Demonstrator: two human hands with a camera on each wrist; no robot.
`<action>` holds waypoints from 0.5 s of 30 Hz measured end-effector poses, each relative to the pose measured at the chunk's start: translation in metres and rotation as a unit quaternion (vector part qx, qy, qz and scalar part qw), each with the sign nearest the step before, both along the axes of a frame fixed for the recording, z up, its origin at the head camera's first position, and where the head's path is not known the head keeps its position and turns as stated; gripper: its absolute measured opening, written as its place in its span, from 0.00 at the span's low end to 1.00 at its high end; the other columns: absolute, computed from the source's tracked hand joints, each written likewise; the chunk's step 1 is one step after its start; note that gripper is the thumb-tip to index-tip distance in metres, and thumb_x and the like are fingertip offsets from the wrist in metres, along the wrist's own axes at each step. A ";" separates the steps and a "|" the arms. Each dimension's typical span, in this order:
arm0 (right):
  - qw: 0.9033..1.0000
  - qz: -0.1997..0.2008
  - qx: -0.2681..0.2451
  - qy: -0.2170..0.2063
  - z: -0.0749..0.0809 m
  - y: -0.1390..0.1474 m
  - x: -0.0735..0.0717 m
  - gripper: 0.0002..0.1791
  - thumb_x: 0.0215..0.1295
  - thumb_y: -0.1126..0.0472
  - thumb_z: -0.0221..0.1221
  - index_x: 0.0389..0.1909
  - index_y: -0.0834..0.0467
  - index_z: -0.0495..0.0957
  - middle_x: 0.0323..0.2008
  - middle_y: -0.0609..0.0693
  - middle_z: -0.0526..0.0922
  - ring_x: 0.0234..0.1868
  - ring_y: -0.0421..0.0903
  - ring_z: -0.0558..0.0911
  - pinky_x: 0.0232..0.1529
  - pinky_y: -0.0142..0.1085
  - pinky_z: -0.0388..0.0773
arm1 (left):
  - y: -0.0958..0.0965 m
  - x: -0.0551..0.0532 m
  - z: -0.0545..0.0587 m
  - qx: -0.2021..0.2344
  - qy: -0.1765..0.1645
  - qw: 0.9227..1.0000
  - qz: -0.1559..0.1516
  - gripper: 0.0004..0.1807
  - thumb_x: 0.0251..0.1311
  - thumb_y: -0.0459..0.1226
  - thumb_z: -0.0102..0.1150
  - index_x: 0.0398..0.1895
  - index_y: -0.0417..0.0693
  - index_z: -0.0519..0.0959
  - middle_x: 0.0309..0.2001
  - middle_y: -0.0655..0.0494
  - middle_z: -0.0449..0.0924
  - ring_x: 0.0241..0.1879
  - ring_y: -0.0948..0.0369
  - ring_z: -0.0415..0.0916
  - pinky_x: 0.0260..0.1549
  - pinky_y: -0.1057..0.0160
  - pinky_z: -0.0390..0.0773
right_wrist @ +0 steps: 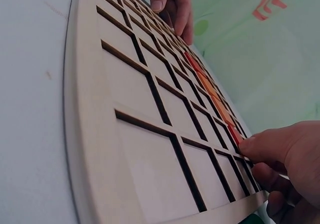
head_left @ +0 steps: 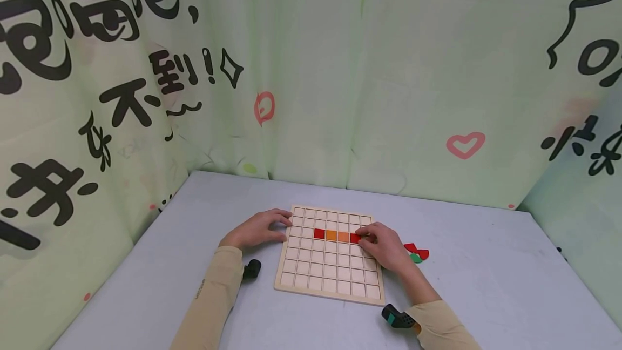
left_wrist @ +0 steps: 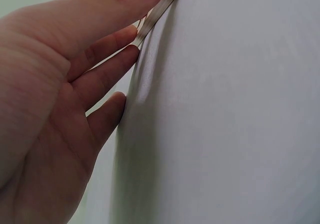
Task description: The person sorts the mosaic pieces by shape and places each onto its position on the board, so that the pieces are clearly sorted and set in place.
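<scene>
A wooden grid board (head_left: 296, 283) lies on the table, with square cells. One row holds a red square tile (head_left: 319, 234), two orange tiles (head_left: 331, 235) side by side, and another red tile (head_left: 355, 238) at the right end. My left hand (head_left: 259, 229) rests against the board's upper left edge, its fingers extended; in the left wrist view the fingertips (left_wrist: 118, 102) meet the side of the board. My right hand (head_left: 387, 246) pinches the right-end red tile at its cell, thumb and forefinger on it. The other right fingers curl beneath the palm.
Right of the board, partly behind my right hand, lie loose red pieces (head_left: 423, 254) and a green piece (head_left: 416, 258). A printed curtain (head_left: 311, 123) hangs behind the table (head_left: 486, 274). Black cameras (head_left: 251, 269) are strapped at both wrists.
</scene>
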State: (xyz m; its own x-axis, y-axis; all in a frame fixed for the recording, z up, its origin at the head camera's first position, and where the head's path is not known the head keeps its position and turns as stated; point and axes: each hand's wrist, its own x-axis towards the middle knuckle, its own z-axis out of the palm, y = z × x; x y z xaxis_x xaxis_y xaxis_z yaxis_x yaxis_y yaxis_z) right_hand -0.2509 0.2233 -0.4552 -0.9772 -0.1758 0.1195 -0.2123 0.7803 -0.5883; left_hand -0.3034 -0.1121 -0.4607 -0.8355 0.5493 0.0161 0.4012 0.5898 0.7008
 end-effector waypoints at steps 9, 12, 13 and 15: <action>1.000 -0.006 -0.004 -0.007 -0.002 0.000 0.000 0.13 0.63 0.66 0.63 0.49 0.59 0.83 0.46 0.53 0.80 0.41 0.47 0.76 0.44 0.41 0.78 | 0.000 -0.001 0.000 -0.006 -0.005 1.000 0.004 0.17 0.58 0.38 0.69 0.50 0.48 0.82 0.67 0.54 0.69 0.70 0.52 0.60 0.69 0.52 0.60; 1.000 -0.007 -0.007 -0.008 -0.002 0.000 0.000 0.13 0.63 0.66 0.63 0.49 0.59 0.83 0.46 0.53 0.80 0.41 0.47 0.75 0.44 0.41 0.78 | 0.000 0.000 0.000 -0.003 -0.006 1.000 0.005 0.17 0.57 0.38 0.69 0.50 0.48 0.82 0.67 0.54 0.69 0.70 0.53 0.60 0.69 0.52 0.60; 1.000 -0.007 -0.007 -0.008 -0.002 0.000 0.000 0.13 0.63 0.66 0.63 0.49 0.59 0.83 0.46 0.53 0.80 0.41 0.47 0.75 0.44 0.41 0.78 | 0.000 0.000 0.000 -0.002 -0.006 1.000 0.005 0.17 0.57 0.38 0.69 0.50 0.48 0.82 0.67 0.54 0.69 0.70 0.53 0.60 0.69 0.52 0.60; 1.000 -0.007 -0.006 -0.007 -0.002 0.000 0.000 0.13 0.63 0.65 0.63 0.48 0.60 0.83 0.46 0.53 0.80 0.41 0.47 0.76 0.44 0.41 0.78 | 0.000 0.000 0.000 0.000 -0.006 1.000 0.005 0.17 0.57 0.38 0.69 0.50 0.48 0.82 0.67 0.54 0.69 0.70 0.52 0.60 0.69 0.52 0.60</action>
